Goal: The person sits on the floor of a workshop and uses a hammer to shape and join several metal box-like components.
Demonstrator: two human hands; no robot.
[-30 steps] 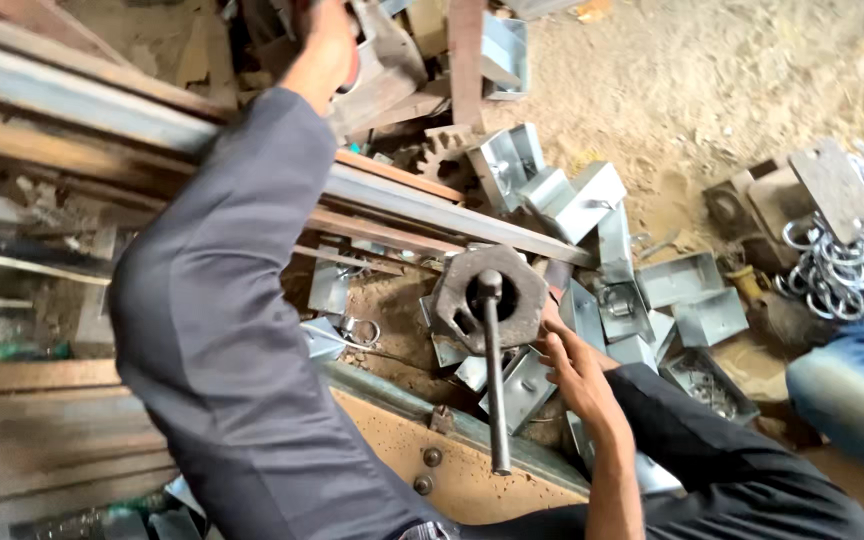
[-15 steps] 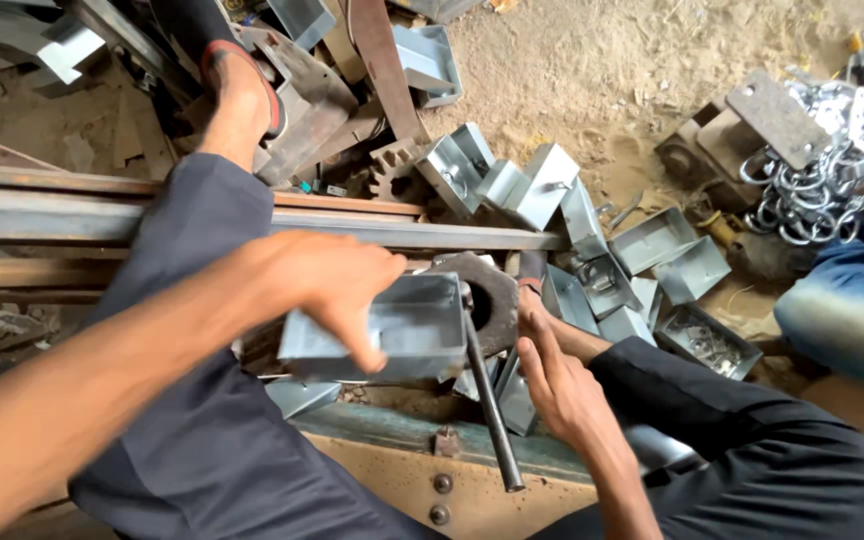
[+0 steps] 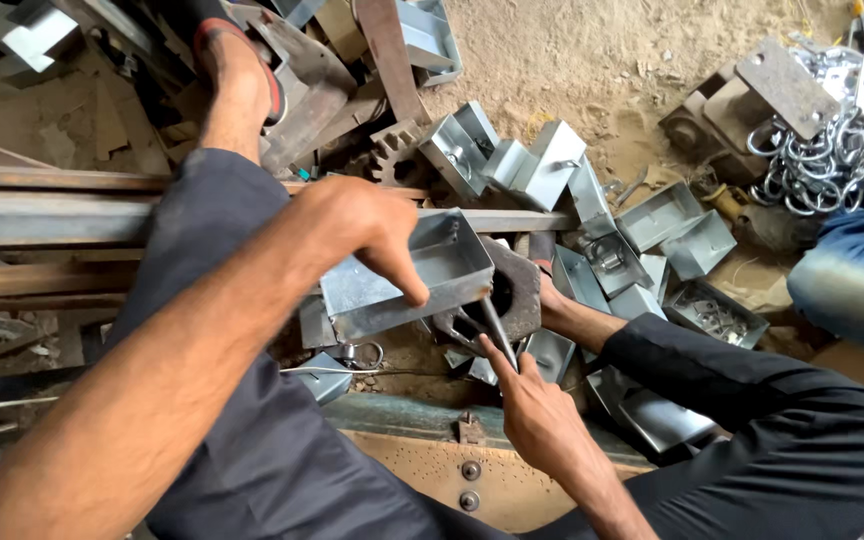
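My left hand [image 3: 362, 228] grips an open grey sheet-metal box [image 3: 407, 272] by its rim and holds it tilted against a heavy round steel die block [image 3: 514, 290]. My right hand [image 3: 540, 410] is closed around the lower part of a dark metal rod [image 3: 495, 328] that sticks out of the block. My dark-trousered left leg [image 3: 252, 430] stretches up the middle, with its foot [image 3: 235, 85] resting on scrap metal. My right foot [image 3: 564, 312] lies beside the block.
Several more grey metal boxes [image 3: 664, 232] lie scattered on the sandy ground to the right. Long rusty steel beams [image 3: 32, 215] run along the left. A pile of metal rings [image 3: 812, 160] lies at the far right, near another person's blue-jeaned knee [image 3: 847, 280].
My left arm has come down from the scrap pile, bringing a metal box to the die block. My right hand has closed on the rod.
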